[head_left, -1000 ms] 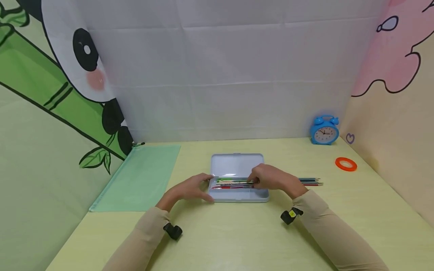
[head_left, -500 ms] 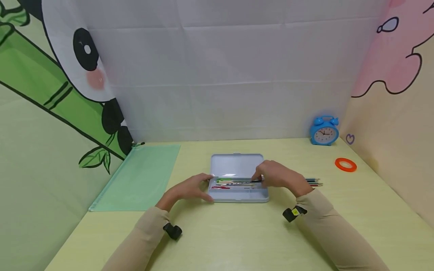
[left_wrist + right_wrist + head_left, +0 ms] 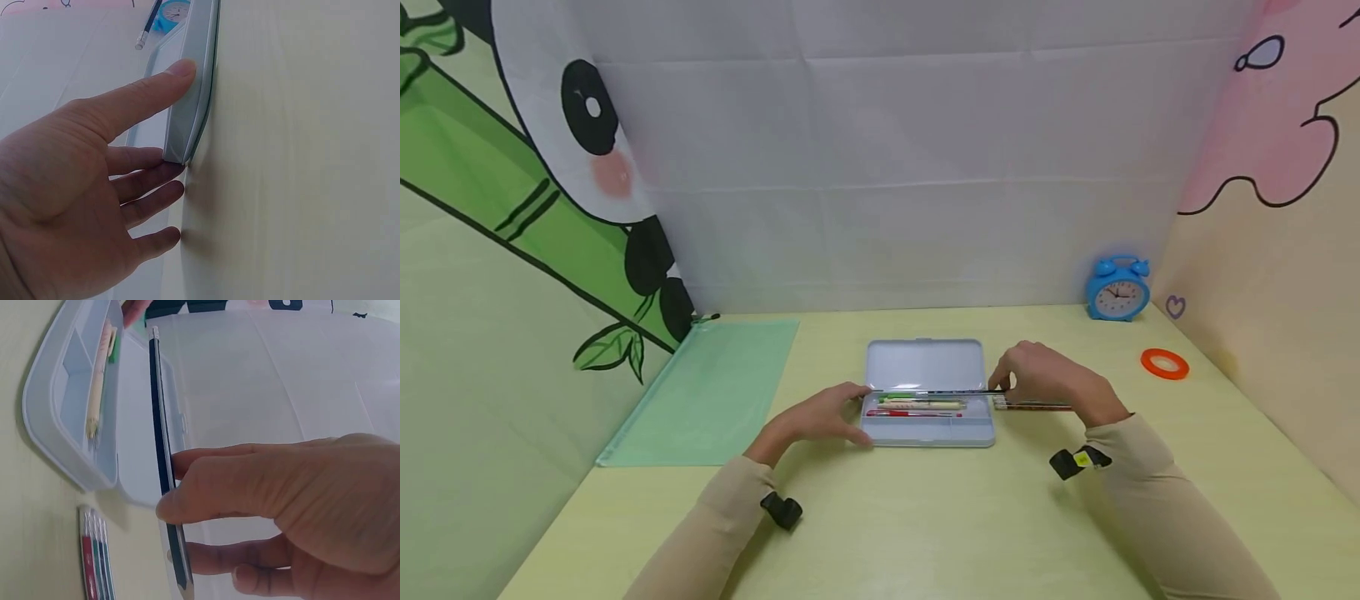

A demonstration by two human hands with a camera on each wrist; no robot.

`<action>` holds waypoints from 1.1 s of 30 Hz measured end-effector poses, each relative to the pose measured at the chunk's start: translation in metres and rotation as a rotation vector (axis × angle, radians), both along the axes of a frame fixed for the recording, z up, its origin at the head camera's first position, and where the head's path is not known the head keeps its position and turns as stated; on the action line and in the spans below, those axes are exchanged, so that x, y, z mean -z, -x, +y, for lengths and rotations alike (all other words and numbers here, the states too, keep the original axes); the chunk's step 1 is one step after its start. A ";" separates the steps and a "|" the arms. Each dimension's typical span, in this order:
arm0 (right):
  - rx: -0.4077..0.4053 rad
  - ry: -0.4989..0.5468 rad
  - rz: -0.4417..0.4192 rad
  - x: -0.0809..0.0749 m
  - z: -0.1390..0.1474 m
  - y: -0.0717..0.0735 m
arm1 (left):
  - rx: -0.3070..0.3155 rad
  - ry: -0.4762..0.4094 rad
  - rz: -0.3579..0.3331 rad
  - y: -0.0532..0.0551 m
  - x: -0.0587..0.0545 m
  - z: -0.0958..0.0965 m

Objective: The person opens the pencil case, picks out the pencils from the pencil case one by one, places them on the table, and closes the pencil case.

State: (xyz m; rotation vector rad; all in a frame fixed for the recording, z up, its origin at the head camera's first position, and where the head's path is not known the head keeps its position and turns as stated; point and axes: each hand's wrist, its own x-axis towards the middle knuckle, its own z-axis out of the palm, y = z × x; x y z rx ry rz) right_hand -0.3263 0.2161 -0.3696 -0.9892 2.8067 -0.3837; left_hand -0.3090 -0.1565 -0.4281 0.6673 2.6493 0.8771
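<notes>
A white pencil case [image 3: 925, 432] lies with its lid up on the table. My left hand [image 3: 820, 415] holds its left end, thumb on one side and fingers on the other, as the left wrist view shows. Inside the case are a pale pen [image 3: 97, 394] and a red pen [image 3: 917, 413], with something green behind. Between thumb and fingers, my right hand [image 3: 1048, 379] pinches a dark pencil [image 3: 157, 400] with an eraser end. In the head view this pencil lies across the case's back edge, pointing left. Several pencils [image 3: 94, 550] lie side by side right of the case, under my right hand.
A green sheet or pouch [image 3: 722, 400] lies flat on the table's left. Back right stands a blue alarm clock [image 3: 1118, 297], with an orange ring [image 3: 1165, 375] in front of it. Printed cloth walls [image 3: 887, 208] rise at the back and both sides.
My right hand has moved right and slightly up from over the case, and the dark pencil is now lifted clear of the other pens. The left hand has stayed at the case's left end.
</notes>
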 end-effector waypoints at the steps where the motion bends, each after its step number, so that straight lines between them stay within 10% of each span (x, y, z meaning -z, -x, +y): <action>1: 0.005 0.003 -0.005 0.000 0.004 0.001 | -0.001 0.000 0.002 0.000 0.000 0.000; 33: 0.252 -0.066 -0.321 0.008 0.091 -0.001 | -0.005 0.011 0.009 0.000 0.001 0.001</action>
